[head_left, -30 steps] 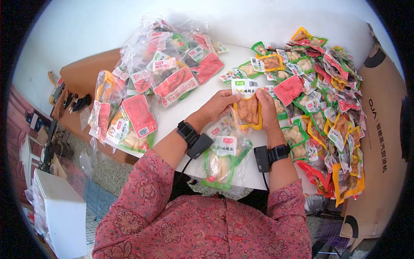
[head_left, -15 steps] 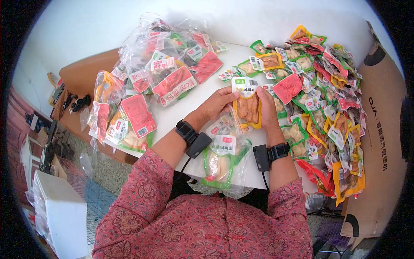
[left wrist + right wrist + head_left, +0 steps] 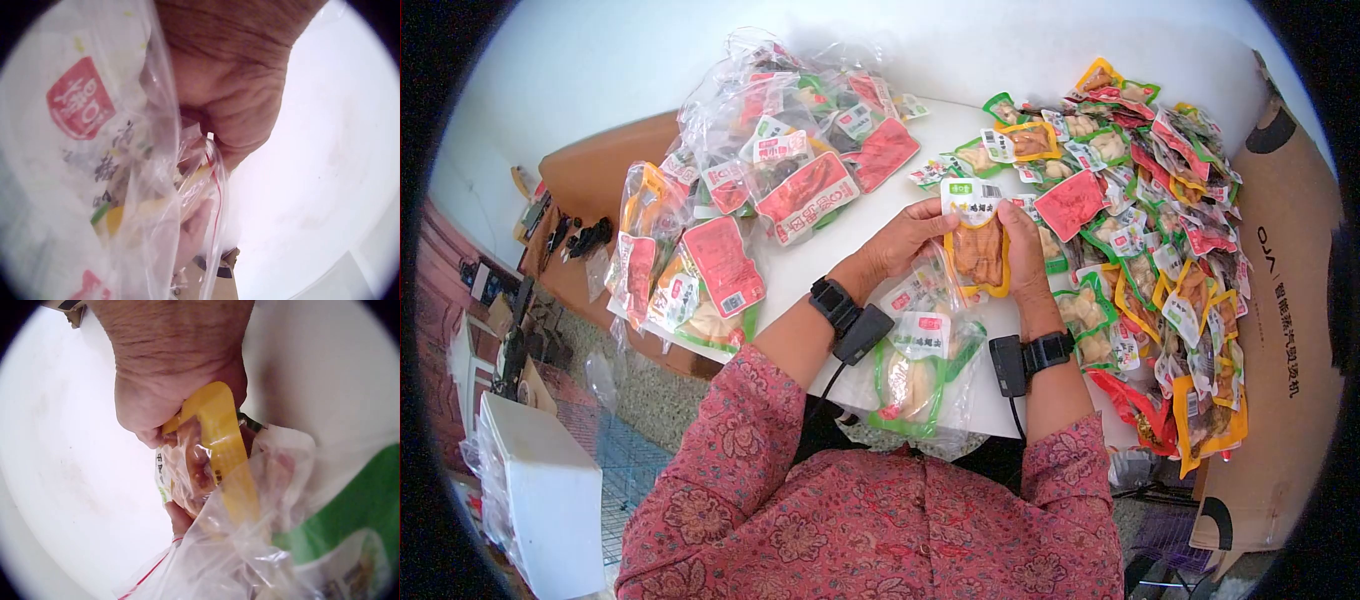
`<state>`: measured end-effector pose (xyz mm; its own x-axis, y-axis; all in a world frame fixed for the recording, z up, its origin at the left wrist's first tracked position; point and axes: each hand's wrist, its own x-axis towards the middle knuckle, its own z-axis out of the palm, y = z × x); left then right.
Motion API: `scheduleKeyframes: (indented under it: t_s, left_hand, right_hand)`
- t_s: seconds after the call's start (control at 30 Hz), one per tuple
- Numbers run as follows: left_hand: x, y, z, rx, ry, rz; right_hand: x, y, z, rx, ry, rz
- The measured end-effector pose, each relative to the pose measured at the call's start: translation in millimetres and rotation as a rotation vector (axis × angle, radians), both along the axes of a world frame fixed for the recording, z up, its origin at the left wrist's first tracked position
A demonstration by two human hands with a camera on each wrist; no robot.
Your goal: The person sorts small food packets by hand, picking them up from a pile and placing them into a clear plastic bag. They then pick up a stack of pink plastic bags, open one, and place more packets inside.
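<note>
A yellow-edged food packet (image 3: pixel 977 258) with a white label and brown pieces of food stands over the table, held by both hands. My left hand (image 3: pixel 900 242) grips its left upper edge, thumb on the front. On the opposite edge my right hand (image 3: pixel 1025 250) pinches it, also thumb in front. Below hangs a clear zip bag (image 3: pixel 962 385) with a green-edged packet (image 3: pixel 912 380) inside. In the left wrist view the bag's red-lined zip edge runs right beside the left hand. The right wrist view shows the yellow-edged packet (image 3: pixel 228 447) overlapping the bag (image 3: pixel 212 562).
To the right, many loose food packets (image 3: pixel 1135 235) lie heaped on the white table (image 3: pixel 820 285), beside a tall cardboard box (image 3: pixel 1285 290). Filled clear bags (image 3: pixel 805 200) are piled at the back left, with more filled bags (image 3: pixel 720 265) at the left edge.
Both hands and the yellow-edged packet have shifted very slightly; the grip looks the same. The piles stay where they were.
</note>
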<state>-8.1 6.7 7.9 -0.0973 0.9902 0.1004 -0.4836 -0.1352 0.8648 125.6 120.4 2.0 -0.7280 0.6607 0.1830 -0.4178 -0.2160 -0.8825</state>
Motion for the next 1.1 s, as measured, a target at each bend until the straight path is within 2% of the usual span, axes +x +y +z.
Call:
scheduleKeyframes:
  t_s: [0.97,1.1]
  left_hand:
    - [-4,1,-4,-0.026,0.049,0.002]
    - [0,0,0,-0.007,-0.010,-0.003]
  right_hand:
    - [1,0,1,0.066,-0.042,-0.023]
    - [1,1,0,0.089,-0.047,-0.032]
